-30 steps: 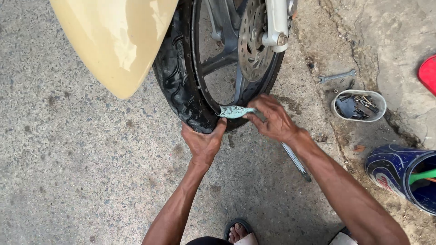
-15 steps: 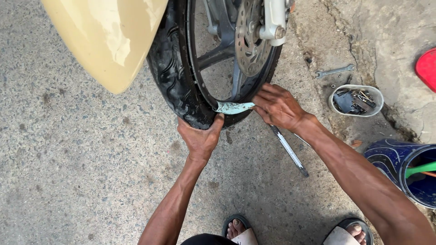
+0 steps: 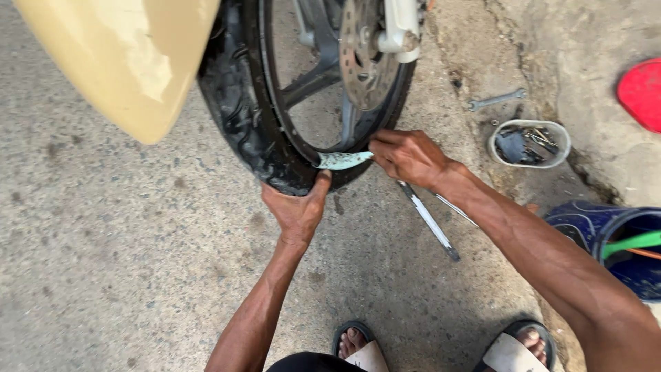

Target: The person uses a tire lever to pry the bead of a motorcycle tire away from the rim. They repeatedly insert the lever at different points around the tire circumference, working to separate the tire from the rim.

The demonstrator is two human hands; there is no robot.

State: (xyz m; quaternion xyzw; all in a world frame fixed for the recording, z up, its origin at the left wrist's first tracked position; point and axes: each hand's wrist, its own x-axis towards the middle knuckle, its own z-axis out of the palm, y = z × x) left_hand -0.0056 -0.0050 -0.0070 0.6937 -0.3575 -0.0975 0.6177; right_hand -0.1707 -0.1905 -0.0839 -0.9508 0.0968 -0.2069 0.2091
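Fender: a pale yellow fender (image 3: 124,62) fills the far left, above and partly in front of the tyre.
Tyre: the black tyre (image 3: 237,103) stands upright on the concrete ground (image 3: 103,262), left of centre; its lowest part sits just beyond the left hand.
Left hand: the left hand (image 3: 297,210) presses against the bottom of the tyre, palm on the rubber, fingers curled round the tread, thumb raised toward the rim. It grips the tyre and nothing else.
Tyre lever: a flat, pale green tyre lever (image 3: 342,160) lies wedged between tyre bead and rim at the wheel's lowest point, tip to the left, just above the left thumb.
Brake disc: a metal brake disc (image 3: 365,58) sits at the hub, far centre.
Right hand: the right hand (image 3: 407,157) is closed round the right end of the tyre lever, fingers folded tight.
Loose tools: two slim metal bars (image 3: 428,220) lie on the ground beneath the right wrist.
Spanner: a spanner (image 3: 497,99) lies far right on the ground.
Tub: a round tub (image 3: 529,142) of small parts stands near it.
Bucket: a dark blue bucket (image 3: 592,231) stands at the right edge.
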